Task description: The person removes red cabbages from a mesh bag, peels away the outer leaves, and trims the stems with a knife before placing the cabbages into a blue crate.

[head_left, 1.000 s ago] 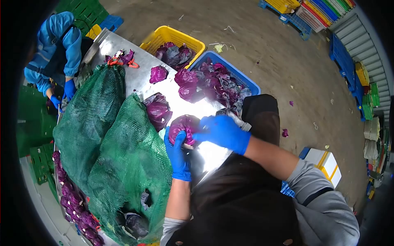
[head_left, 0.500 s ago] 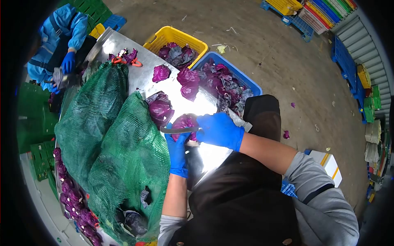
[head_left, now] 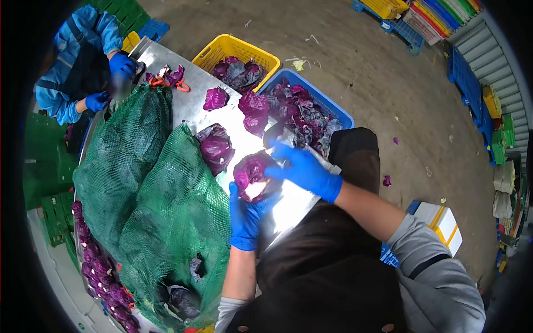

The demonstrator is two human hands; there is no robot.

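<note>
A red cabbage (head_left: 252, 169) with a pale cut base facing me lies on the metal table. My left hand (head_left: 245, 222), blue-gloved, cups its near side, thumb up along the left and blurred fingers curved round the base. My right hand (head_left: 305, 172), also blue-gloved, is at the cabbage's right side, fingers spread and smeared by motion. Past its upper fingers is a blurred dark grey shape (head_left: 272, 134). I cannot tell whether this hand holds anything. Another red cabbage (head_left: 216, 152) sits just beyond, and purple pieces (head_left: 254, 114) lie farther up.
Green mesh sacks (head_left: 177, 222) cover the table's left part. A yellow crate (head_left: 269, 60) and a blue crate (head_left: 341, 111) of purple leaves stand along its far right edge. A co-worker in blue (head_left: 78, 61) works at the far left. Trimmed cabbages (head_left: 97, 266) line the left side.
The curved knife over the cabbage is out of sight. My right hand has moved right and spread its fingers; my left hand has shifted lower, and the cabbage's pale base shows more.
</note>
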